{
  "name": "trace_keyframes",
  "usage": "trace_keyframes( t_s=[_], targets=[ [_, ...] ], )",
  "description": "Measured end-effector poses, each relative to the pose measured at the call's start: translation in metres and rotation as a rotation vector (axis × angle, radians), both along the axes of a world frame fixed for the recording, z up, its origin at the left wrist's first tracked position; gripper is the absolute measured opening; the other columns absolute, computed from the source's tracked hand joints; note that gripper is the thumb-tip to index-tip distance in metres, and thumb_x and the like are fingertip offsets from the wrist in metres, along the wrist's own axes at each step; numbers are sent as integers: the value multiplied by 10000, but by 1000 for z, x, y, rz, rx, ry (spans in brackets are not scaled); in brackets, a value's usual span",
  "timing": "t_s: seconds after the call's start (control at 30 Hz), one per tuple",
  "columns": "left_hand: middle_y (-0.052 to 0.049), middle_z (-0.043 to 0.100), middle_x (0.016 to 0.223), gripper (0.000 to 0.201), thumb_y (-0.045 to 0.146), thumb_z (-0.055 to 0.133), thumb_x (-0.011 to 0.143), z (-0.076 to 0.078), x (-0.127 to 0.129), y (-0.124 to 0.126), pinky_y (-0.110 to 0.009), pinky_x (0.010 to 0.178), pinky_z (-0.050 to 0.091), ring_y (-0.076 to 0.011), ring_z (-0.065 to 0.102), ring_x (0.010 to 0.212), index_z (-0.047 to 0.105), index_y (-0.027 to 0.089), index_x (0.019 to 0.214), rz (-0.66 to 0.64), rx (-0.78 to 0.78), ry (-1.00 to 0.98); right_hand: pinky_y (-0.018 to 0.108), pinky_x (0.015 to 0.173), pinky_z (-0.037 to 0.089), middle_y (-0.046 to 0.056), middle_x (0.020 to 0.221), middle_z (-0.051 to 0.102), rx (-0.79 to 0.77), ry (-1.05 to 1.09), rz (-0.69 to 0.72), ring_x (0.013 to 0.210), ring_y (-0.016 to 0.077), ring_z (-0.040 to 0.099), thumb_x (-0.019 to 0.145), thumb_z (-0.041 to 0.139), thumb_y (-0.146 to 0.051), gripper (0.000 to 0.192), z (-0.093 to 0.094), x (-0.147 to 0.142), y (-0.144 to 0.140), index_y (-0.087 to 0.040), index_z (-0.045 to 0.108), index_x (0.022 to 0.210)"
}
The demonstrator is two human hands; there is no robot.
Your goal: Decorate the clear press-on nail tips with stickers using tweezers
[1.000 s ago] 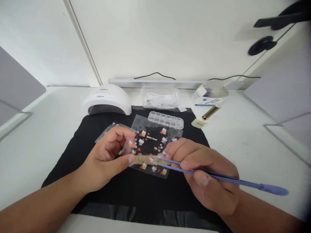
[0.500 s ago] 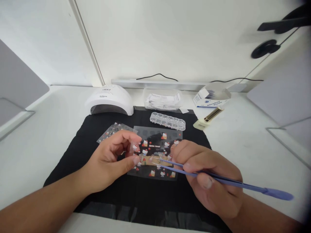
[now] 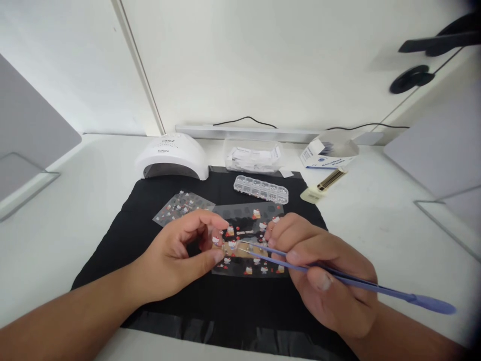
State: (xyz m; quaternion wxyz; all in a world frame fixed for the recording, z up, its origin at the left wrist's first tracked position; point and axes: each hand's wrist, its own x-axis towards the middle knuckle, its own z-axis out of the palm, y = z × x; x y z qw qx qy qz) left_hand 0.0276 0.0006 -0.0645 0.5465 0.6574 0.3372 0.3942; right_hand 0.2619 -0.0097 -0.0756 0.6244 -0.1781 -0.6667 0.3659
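White walls [image 3: 285, 55] behind a white table [image 3: 379, 210].

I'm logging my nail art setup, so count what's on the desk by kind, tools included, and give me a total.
Sticker sheets: 2, one under the left hand, one farther back
Tweezers in the right hand: 1
Nail lamp: 1
Clear compartment box: 1
Clear tub of packets: 1
Open carton: 1
Gold-capped tool: 1
Black mat: 1
Total: 9

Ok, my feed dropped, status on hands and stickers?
Left hand pinches small tan strip over the sticker sheet. Right hand grips purple tweezers, tips at the strip. Second sheet lies apart, behind the left hand.
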Motion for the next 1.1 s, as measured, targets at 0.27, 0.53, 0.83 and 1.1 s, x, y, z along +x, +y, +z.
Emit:
trace_keyframes(
  t_s=[0.27, 0.53, 0.83, 1.1],
  targets=[
    [-4, 584, 910, 357, 156, 675, 897, -1, -1, 0, -214, 715, 485, -114, 536, 758, 572, 303, 1206, -35, 45, -31, 437, 674, 492, 74, 754, 616, -12, 12, 27, 725, 224, 577, 904, 555, -230, 188, 0, 0, 0, -184, 727, 967],
    [-7, 573, 912, 344, 158, 688, 890, 1, 0, 0, -218, 705, 489, -117, 546, 760, 589, 291, 1191, -28, 25, -47, 432, 662, 480, 66, 724, 614, -12, -5, 0, 672, 212, 564, 893, 561, -249, 178, 1, 0, -2, -199, 722, 951],
    [1, 565, 944, 323, 196, 681, 905, -1, -1, 1, -217, 720, 487, -118, 558, 796, 594, 335, 1183, -35, -3, -25, 423, 664, 475, 73, 745, 610, -3, -7, 43, 696, 211, 555, 892, 551, -220, 194, 2, -1, -3, -181, 718, 981],
    [-11, 611, 905, 246, 128, 691, 859, 5, -2, 3, -223, 718, 471, -120, 537, 765, 659, 239, 1076, -86, 173, 18, 419, 653, 477, 71, 730, 611, 18, -24, 63, 691, 210, 552, 870, 548, -196, 191, 3, -1, -2, -168, 714, 961]
  ],
)
